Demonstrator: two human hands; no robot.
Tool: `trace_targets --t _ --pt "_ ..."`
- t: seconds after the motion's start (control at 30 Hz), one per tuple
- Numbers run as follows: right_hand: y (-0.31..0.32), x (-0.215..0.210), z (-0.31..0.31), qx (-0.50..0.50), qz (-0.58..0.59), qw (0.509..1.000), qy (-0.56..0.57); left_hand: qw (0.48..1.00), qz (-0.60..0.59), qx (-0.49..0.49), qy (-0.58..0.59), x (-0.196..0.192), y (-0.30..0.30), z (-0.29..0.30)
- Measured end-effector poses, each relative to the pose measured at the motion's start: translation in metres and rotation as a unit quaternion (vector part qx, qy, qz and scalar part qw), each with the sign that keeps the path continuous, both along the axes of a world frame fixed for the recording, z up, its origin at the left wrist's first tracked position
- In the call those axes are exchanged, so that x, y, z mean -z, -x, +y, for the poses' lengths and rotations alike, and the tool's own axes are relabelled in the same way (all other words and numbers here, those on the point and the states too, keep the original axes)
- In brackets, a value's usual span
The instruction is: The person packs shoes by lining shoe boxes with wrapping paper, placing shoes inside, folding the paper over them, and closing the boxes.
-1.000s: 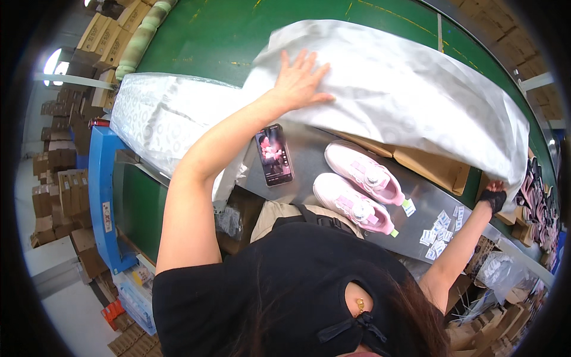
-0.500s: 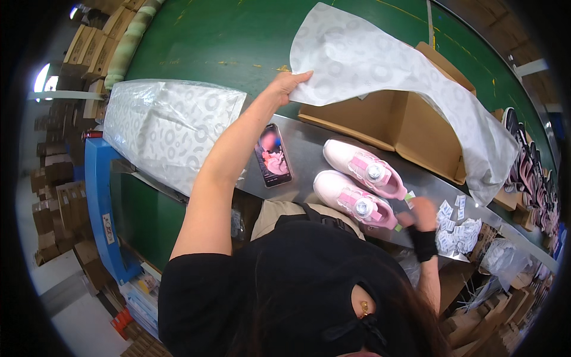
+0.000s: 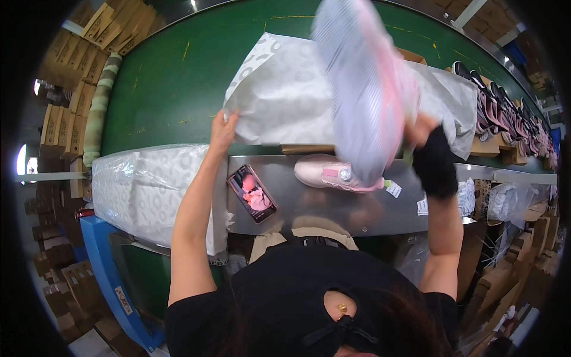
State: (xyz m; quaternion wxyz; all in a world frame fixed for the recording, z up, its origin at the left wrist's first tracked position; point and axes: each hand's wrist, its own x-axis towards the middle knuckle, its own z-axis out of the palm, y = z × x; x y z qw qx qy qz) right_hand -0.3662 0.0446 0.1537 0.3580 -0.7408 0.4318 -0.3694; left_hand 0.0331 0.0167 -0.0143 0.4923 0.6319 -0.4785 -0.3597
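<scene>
The raised pink shoe (image 3: 372, 101) is in the air over the metal table (image 3: 395, 214), blurred, its pale sole toward the camera; the right hand (image 3: 423, 131) clutches its upper side. The left hand (image 3: 223, 131) pinches the patterned sheet's (image 3: 282, 89) left edge. A second shoe (image 3: 318, 171) lies beside the phone (image 3: 253, 194).

Phone (image 3: 253, 194) on bench (image 3: 333, 217), L of shoe (image 3: 312, 172); sheet (image 3: 285, 89) over box (image 3: 306, 149) bhd

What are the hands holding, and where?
Left hand: thin white grey-patterned sheet, by its left edge. Right hand: pale pink shoe, opposite its grey sole; exact spot blurred.
</scene>
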Motion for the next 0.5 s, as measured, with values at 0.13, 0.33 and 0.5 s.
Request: trace_targets --t 0.13,0.33,0.5 --pt "-0.023 0.001 -0.046 0.095 -0.128 0.978 -0.133 0.996 -0.086 -0.007 0.026 -0.024 -0.042 0.003" --pt "-0.074 0.143 -0.067 0.141 0.085 0.983 -0.080 0.996 0.085 0.035 -0.014 -0.103 -0.035 -0.012" --pt "-0.145 0.199 -0.102 0.001 0.095 0.972 -0.214 0.965 0.100 0.238 -0.042 -0.150 0.071 -0.025"
